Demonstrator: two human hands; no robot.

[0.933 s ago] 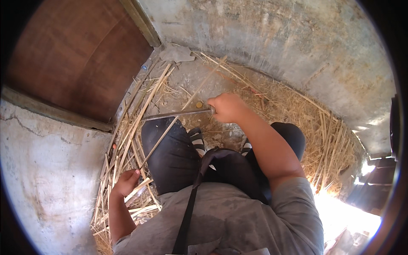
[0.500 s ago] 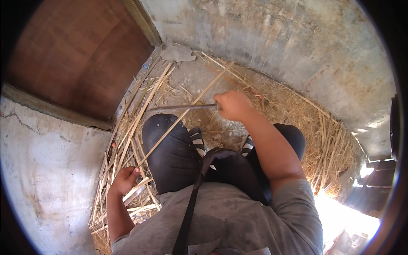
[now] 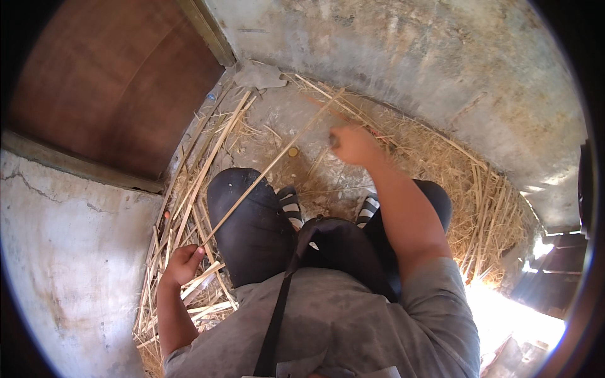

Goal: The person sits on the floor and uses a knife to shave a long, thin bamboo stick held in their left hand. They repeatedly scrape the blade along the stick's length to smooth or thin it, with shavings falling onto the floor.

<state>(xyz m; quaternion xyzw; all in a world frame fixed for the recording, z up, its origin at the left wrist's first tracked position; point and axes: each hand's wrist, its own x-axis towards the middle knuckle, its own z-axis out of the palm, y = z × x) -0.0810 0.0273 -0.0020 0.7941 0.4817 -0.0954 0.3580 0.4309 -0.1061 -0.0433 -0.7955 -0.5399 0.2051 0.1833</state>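
A long, thin bamboo strip (image 3: 268, 169) slants across my left knee toward the far wall. Its near end is pinched between the thumb and fingers of my left hand (image 3: 183, 263). My right hand (image 3: 356, 146) is closed in a fist beyond my right knee, a little to the right of the strip and apart from it. In that fist is a knife (image 3: 333, 142); only a small dark bit of it shows, and its long, narrow blade cannot be made out now. The right hand is slightly blurred.
Split bamboo strips (image 3: 208, 157) lie heaped along the left side. Shavings and more strips (image 3: 472, 208) cover the floor at right. A flat grey stone (image 3: 259, 75) lies in the far corner, by a brown door panel (image 3: 113, 88). A concrete wall (image 3: 403, 50) rises ahead.
My right hand has moved slightly right and turned, so the blade that lay across the strip no longer shows. My left hand and the strip stay nearly in place.
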